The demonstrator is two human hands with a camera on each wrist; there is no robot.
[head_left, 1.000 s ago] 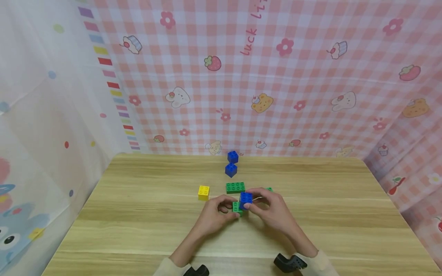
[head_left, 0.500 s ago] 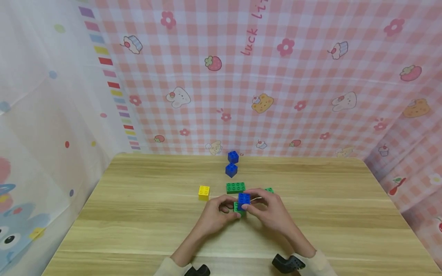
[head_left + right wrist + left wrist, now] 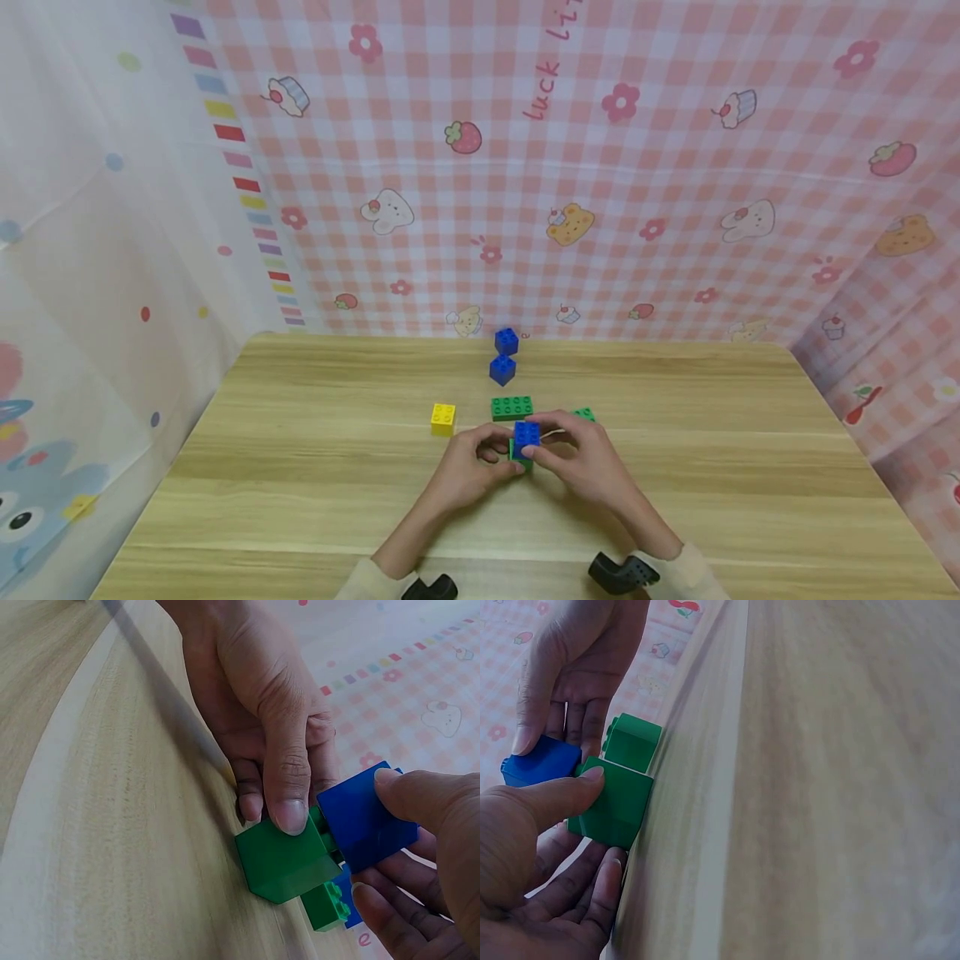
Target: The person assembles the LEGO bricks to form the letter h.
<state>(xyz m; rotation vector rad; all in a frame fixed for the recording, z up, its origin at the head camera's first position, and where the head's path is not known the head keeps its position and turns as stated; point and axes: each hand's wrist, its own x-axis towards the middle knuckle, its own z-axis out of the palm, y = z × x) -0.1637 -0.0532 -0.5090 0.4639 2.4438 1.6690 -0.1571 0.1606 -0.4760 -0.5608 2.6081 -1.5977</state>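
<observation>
My left hand (image 3: 472, 471) grips a green building brick (image 3: 617, 804) low over the wooden table, thumb on its near side. Between the thumb and fingers of my right hand (image 3: 588, 454) is a blue building brick (image 3: 527, 437), four studs up. The blue brick sits at the studded top of the green one, slightly tilted and offset, with some studs showing between them in the right wrist view. From the head view, the blue brick hides most of the green brick.
A longer green brick (image 3: 512, 407) lies just beyond the hands, a yellow brick (image 3: 442, 420) to its left. Two blue bricks (image 3: 502, 370) stand farther back. Another green brick (image 3: 583, 413) is partly hidden behind the right hand. A checked cloth (image 3: 480, 192) hangs behind the table (image 3: 300, 467).
My right hand has shifted slightly left with the blue brick, which now covers more of the green brick. The left hand stays nearly still, holding the green brick.
</observation>
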